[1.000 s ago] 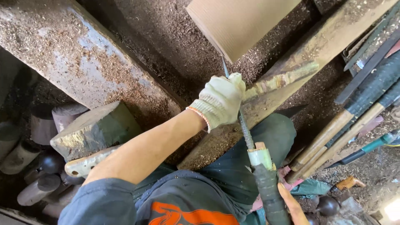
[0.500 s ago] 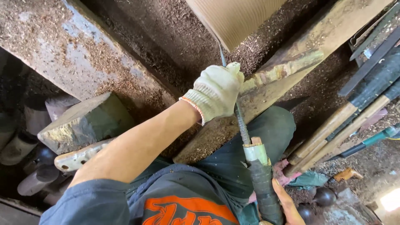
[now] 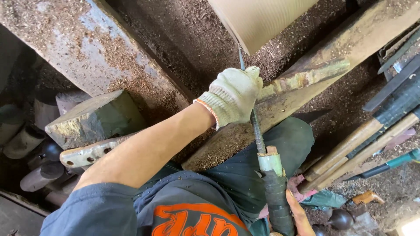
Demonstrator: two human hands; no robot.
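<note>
My left hand (image 3: 234, 96), in a white knit glove, is closed over the thin steel shaft (image 3: 259, 135) of a long turning tool and rests on a worn metal bar (image 3: 306, 76). The shaft runs up to a pale, smooth wooden workpiece (image 3: 262, 19), and its tip meets the lower edge of the wood. My bare right hand (image 3: 298, 215) grips the tool's black-wrapped handle (image 3: 278, 196) at the bottom of the view, near my lap. Most of the right hand is hidden behind the handle.
A rusty, sawdust-covered metal beam (image 3: 87, 52) crosses the upper left, with a grey-green block (image 3: 94, 118) and a perforated metal strip (image 3: 87, 154) below it. Several long-handled tools (image 3: 363, 144) lie at the right. Dark rounded pieces (image 3: 35, 144) are stacked at the lower left.
The view has shifted slightly. Both hands keep their hold on the tool, and its tip stays against the pale wood.
</note>
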